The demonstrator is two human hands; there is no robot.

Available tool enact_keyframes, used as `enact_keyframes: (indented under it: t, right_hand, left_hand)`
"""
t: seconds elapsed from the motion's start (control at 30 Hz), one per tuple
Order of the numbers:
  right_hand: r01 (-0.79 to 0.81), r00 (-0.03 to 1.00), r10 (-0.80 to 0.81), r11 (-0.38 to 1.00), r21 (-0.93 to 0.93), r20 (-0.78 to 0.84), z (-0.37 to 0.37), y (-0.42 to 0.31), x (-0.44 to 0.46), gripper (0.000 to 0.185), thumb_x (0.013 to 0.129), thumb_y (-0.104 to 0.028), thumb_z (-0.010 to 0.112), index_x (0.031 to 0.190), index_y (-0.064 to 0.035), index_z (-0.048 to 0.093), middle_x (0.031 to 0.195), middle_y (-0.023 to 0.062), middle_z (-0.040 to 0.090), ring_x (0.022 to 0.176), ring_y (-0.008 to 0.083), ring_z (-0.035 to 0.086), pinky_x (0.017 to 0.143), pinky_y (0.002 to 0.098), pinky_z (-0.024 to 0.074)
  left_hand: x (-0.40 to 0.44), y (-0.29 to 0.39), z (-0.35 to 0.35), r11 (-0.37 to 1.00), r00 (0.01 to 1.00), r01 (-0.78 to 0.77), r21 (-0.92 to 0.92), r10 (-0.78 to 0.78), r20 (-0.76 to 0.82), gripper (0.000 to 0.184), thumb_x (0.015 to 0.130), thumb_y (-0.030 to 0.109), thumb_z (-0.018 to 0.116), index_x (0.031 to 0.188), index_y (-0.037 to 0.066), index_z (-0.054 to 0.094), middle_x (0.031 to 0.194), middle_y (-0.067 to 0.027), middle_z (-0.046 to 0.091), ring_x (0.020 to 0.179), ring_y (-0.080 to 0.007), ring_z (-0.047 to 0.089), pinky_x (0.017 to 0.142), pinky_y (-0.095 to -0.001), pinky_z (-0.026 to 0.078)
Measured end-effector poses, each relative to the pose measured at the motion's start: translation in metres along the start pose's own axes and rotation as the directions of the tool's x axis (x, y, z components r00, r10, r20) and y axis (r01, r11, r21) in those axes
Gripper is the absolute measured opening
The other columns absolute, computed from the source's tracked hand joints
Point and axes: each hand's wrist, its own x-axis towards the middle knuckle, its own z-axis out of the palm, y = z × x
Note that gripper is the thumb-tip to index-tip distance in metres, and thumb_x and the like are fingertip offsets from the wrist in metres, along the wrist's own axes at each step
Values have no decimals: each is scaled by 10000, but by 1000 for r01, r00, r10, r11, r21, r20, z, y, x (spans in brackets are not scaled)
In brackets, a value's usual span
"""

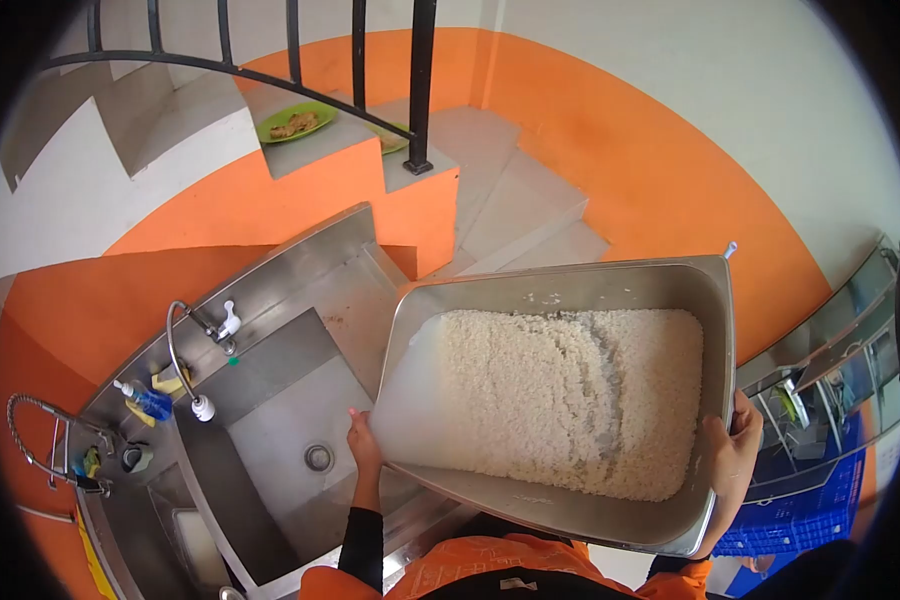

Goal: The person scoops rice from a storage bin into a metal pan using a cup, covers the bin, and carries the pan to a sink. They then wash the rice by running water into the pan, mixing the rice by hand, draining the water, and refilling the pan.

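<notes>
I hold a deep rectangular steel pan (560, 278) in front of me, beside the sink. White rice grains (540, 400) cover much of its bottom. Cloudy water (415, 400) pools at the left end, so the pan looks tipped that way. My right hand (732, 460) grips the right rim, thumb inside the wall. My left hand (366, 445) supports the lower left end, thumb showing outside the pan; its fingers are mostly hidden.
Left of the pan lies a steel sink (295, 410) with a round drain (319, 458). A curved faucet (175, 330) and a blue soap bottle (150, 400) stand along its back. Stairs (530, 200) rise behind; green plates (298, 122) rest on steps. Blue crates (800, 520) sit at right.
</notes>
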Motion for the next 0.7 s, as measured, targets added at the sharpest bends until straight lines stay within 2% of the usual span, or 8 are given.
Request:
enact_keyframes:
  t: [0.03,0.13,0.23,0.33,0.43,0.7]
  right_hand:
    - [10,1000,-10,1000,-3,-3,0,-1,0,82,652,53,441,676,-25,443,593,-61,352,554,30,309,501,191,229]
    - [33,999,-33,999,-11,-9,2,-2,-1,78,655,52,437,680,-22,445,596,-61,353,554,30,307,503,190,229]
    - [35,999,-36,999,-22,-17,0,0,-2,78,657,53,434,692,-15,453,601,-60,357,556,30,306,505,189,228]
    - [48,999,-49,999,-23,-18,-1,2,-3,83,660,55,433,706,-7,464,603,-60,363,556,30,306,504,190,226]
    - [55,998,-55,998,-28,-18,-1,1,-5,90,665,58,432,718,0,477,603,-60,371,553,29,309,502,192,223]
    - [76,995,-78,996,-37,-56,4,-5,-8,136,676,66,438,782,22,512,607,-63,387,544,23,316,496,181,228]
  left_hand:
    - [0,0,-1,1000,1000,-1,-11,1,5,620,918,474,282,717,-26,587,622,-17,509,586,-97,436,566,-237,367]
    - [5,-12,-8,992,998,32,121,-37,41,696,894,543,235,783,-37,602,683,-61,561,646,-146,487,643,-264,390]
    - [2,-11,-6,996,1000,20,85,-20,3,702,893,546,229,770,-38,599,684,-68,561,644,-149,484,634,-266,387]
    - [1,-9,-5,999,1000,-5,48,6,-14,651,906,505,277,717,-37,584,622,-33,522,592,-120,449,579,-252,369]
    - [-2,-6,-5,994,999,-27,110,31,-33,661,904,510,271,717,-42,583,623,-38,525,592,-121,449,578,-254,369]
    - [-1,-8,-5,998,1000,20,62,-19,-24,664,906,507,267,718,-48,580,631,-44,532,602,-123,458,582,-254,373]
